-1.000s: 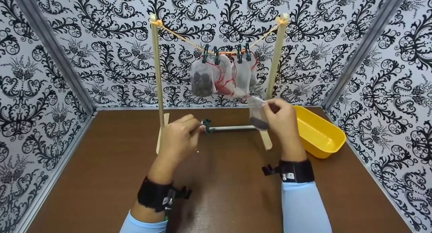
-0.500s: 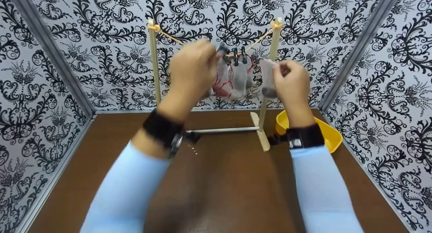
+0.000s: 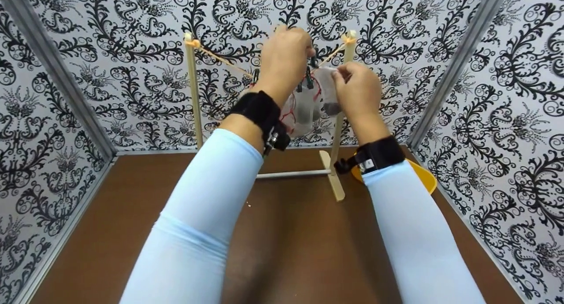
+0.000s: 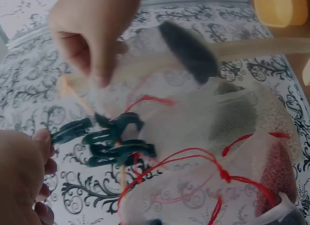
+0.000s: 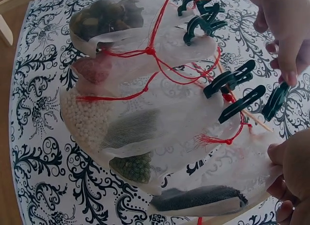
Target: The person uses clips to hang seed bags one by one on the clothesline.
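My left hand [image 3: 284, 59] is raised to the cord [image 3: 224, 62] strung between two wooden posts. It pinches a dark green clip [image 5: 277, 101], which stands beside other green clips [image 5: 235, 84] at the cord. At the right, my right hand [image 3: 359, 88] pinches the top of a white mesh bag [image 3: 327, 90] with dark grainy contents at its bottom. Several mesh bags hang close by, among them one with white beads [image 5: 83, 113], one with red contents [image 5: 93, 70] and one with dark lumps [image 5: 106, 22]. In the head view my left hand and wrist partly hide them.
The right post [image 3: 337, 132] stands close to my right wrist, on a wooden foot [image 3: 332, 176]. A white rod [image 3: 295, 174] runs low between the posts. A yellow tub [image 3: 425, 178] is at the right, partly behind my forearm. Patterned walls [image 3: 110, 75] enclose the brown table [image 3: 282, 251].
My left hand has risen from above the table to the cord with the clip. My right hand has lifted the mesh bag up beside the hanging bags, then moved slightly left.
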Action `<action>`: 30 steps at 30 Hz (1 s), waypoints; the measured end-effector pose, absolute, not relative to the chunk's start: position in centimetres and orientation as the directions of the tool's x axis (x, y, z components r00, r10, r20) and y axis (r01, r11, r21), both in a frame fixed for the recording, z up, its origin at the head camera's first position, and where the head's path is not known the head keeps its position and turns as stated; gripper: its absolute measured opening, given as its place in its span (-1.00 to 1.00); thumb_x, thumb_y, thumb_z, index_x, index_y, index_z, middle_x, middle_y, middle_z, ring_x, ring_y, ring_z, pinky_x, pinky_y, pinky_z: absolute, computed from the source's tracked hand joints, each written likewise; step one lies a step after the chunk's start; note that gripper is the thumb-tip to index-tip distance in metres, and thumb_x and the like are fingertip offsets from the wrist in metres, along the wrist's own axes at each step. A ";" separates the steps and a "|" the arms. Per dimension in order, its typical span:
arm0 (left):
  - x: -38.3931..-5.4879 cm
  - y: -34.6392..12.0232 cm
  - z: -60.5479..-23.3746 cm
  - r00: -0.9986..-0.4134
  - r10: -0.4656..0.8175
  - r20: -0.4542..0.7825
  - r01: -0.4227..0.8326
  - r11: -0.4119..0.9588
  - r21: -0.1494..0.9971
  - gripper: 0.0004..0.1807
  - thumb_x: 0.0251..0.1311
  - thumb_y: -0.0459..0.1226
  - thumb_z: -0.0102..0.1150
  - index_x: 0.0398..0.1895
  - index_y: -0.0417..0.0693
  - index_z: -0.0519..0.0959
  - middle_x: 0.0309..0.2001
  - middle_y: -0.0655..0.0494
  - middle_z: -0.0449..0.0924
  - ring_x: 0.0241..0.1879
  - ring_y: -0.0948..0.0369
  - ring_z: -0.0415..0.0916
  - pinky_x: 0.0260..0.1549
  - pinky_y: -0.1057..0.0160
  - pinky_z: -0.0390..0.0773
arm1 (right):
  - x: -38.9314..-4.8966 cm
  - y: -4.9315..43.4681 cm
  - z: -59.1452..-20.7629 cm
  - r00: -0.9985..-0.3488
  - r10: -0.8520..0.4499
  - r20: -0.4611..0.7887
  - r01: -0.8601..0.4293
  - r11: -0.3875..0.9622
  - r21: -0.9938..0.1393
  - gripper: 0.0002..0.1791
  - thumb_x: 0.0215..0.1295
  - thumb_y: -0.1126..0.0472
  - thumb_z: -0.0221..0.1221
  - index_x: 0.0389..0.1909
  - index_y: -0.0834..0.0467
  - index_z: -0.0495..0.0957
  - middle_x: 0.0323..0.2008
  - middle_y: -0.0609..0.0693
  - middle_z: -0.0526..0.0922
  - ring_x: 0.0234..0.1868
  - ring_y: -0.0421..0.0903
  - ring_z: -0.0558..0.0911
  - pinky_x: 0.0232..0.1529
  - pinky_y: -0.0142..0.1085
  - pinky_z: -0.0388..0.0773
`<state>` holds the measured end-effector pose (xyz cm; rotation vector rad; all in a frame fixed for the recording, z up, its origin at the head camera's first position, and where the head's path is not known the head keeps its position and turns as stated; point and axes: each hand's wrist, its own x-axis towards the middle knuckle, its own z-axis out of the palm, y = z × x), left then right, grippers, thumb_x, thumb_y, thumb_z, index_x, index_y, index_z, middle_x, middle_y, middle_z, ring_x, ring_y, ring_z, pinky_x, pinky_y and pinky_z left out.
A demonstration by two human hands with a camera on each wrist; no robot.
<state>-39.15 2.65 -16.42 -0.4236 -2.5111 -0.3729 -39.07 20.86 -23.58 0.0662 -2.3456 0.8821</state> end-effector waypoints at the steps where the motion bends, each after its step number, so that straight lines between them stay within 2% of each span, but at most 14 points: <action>1: -39.3 2.8 -16.6 -0.785 0.221 0.578 0.377 0.912 0.163 -0.69 0.64 0.01 0.26 0.08 0.07 0.83 0.13 0.20 0.86 0.12 0.14 0.57 0.12 0.21 0.69 | -39.2 20.7 -23.6 -0.797 0.159 0.583 -0.262 0.778 -0.571 -0.73 0.68 0.06 0.31 0.11 0.16 0.81 0.05 0.09 0.86 -0.02 0.01 0.77 0.05 -0.18 0.78; 3: -39.7 2.9 -16.8 -0.770 0.223 0.598 0.379 0.914 0.146 -0.70 0.62 0.00 0.29 0.06 0.05 0.85 0.11 0.18 0.87 0.13 0.12 0.61 0.11 0.20 0.72 | -39.4 20.3 -23.7 -0.774 0.148 0.615 -0.295 0.775 -0.558 -0.74 0.67 0.08 0.33 0.10 0.18 0.82 0.03 0.11 0.86 -0.04 0.02 0.78 0.05 -0.16 0.77; 6: -40.0 3.1 -17.1 -0.757 0.222 0.615 0.378 0.916 0.133 -0.72 0.61 -0.02 0.31 0.04 0.05 0.85 0.11 0.18 0.88 0.19 0.11 0.67 0.21 0.20 0.76 | -39.6 20.0 -23.7 -0.747 0.149 0.647 -0.333 0.759 -0.559 -0.76 0.65 0.11 0.36 0.08 0.18 0.83 0.01 0.12 0.87 -0.06 0.03 0.78 0.04 -0.15 0.75; 8: -40.1 3.3 -17.1 -0.766 0.230 0.600 0.374 0.919 0.126 -0.72 0.62 -0.02 0.30 0.06 0.06 0.85 0.12 0.19 0.87 0.21 0.13 0.67 0.23 0.20 0.77 | -39.6 19.9 -23.8 -0.744 0.161 0.648 -0.350 0.732 -0.584 -0.78 0.64 0.12 0.36 0.07 0.17 0.84 0.00 0.12 0.86 -0.08 0.00 0.77 0.02 -0.18 0.74; 10: -40.2 3.4 -17.2 -0.775 0.247 0.582 0.373 0.922 0.105 -0.70 0.63 0.00 0.28 0.09 0.06 0.84 0.14 0.18 0.84 0.22 0.15 0.63 0.23 0.21 0.77 | -39.7 19.9 -23.8 -0.754 0.169 0.635 -0.357 0.706 -0.612 -0.78 0.64 0.12 0.36 0.07 0.16 0.84 -0.01 0.10 0.86 -0.10 -0.04 0.74 -0.01 -0.23 0.73; 12: -40.1 3.4 -17.3 -0.779 0.272 0.565 0.382 0.921 0.082 -0.67 0.63 0.02 0.28 0.12 0.05 0.83 0.14 0.15 0.80 0.19 0.14 0.55 0.10 0.21 0.77 | -39.7 20.0 -23.9 -0.763 0.171 0.623 -0.363 0.684 -0.633 -0.78 0.65 0.11 0.36 0.07 0.15 0.83 -0.02 0.09 0.86 -0.12 -0.09 0.72 -0.03 -0.27 0.71; 14: -40.0 3.2 -17.4 -0.787 0.296 0.541 0.380 0.924 0.048 -0.62 0.61 0.05 0.26 0.18 0.03 0.81 0.16 0.13 0.72 0.19 0.14 0.48 0.08 0.23 0.75 | -39.9 20.0 -24.0 -0.770 0.165 0.617 -0.372 0.669 -0.643 -0.77 0.65 0.10 0.36 0.07 0.15 0.83 -0.02 0.08 0.85 -0.13 -0.12 0.70 -0.03 -0.31 0.71; 19: -39.4 2.7 -17.3 -0.835 0.330 0.441 0.363 0.932 -0.011 -0.45 0.63 0.13 0.19 0.41 0.00 0.68 0.30 0.10 0.53 0.29 0.15 0.34 0.17 0.28 0.68 | -40.4 20.3 -24.4 -0.770 0.149 0.621 -0.396 0.651 -0.647 -0.76 0.64 0.10 0.37 0.07 0.17 0.83 -0.02 0.10 0.87 -0.12 -0.12 0.73 -0.02 -0.32 0.74; 21: -39.0 2.5 -17.5 -0.831 0.338 0.441 0.373 0.928 -0.007 -0.45 0.66 0.12 0.17 0.45 0.00 0.65 0.31 0.09 0.49 0.30 0.15 0.32 0.18 0.29 0.65 | -40.4 20.6 -24.7 -0.774 0.147 0.615 -0.395 0.647 -0.652 -0.75 0.63 0.09 0.38 0.07 0.18 0.84 -0.02 0.12 0.88 -0.13 -0.11 0.74 -0.04 -0.32 0.75; 24: -38.0 1.8 -18.5 -0.779 0.354 0.517 0.435 0.899 0.040 -0.51 0.68 0.08 0.19 0.41 0.00 0.67 0.24 0.08 0.50 0.24 0.14 0.34 0.15 0.27 0.62 | -40.2 21.1 -25.2 -0.791 0.143 0.595 -0.387 0.637 -0.667 -0.74 0.62 0.09 0.39 0.07 0.19 0.83 -0.03 0.14 0.88 -0.14 -0.11 0.74 -0.07 -0.36 0.76; 27: -36.7 0.3 -20.2 -0.679 0.350 0.645 0.533 0.840 0.105 -0.59 0.65 0.02 0.26 0.26 -0.04 0.75 0.15 0.05 0.55 0.21 0.10 0.41 0.13 0.25 0.64 | -39.9 21.7 -25.7 -0.792 0.145 0.593 -0.394 0.620 -0.678 -0.76 0.60 0.10 0.41 0.04 0.19 0.83 -0.06 0.15 0.88 -0.18 -0.14 0.73 -0.11 -0.40 0.74; 30: -35.2 -1.8 -22.3 -0.560 0.323 0.763 0.621 0.773 0.129 -0.69 0.62 -0.07 0.31 0.11 -0.10 0.80 0.13 -0.01 0.64 0.22 0.02 0.50 0.23 0.16 0.67 | -39.4 22.3 -26.3 -0.761 0.159 0.629 -0.420 0.618 -0.665 -0.78 0.59 0.12 0.42 0.02 0.19 0.83 -0.08 0.13 0.86 -0.19 -0.18 0.72 -0.11 -0.45 0.71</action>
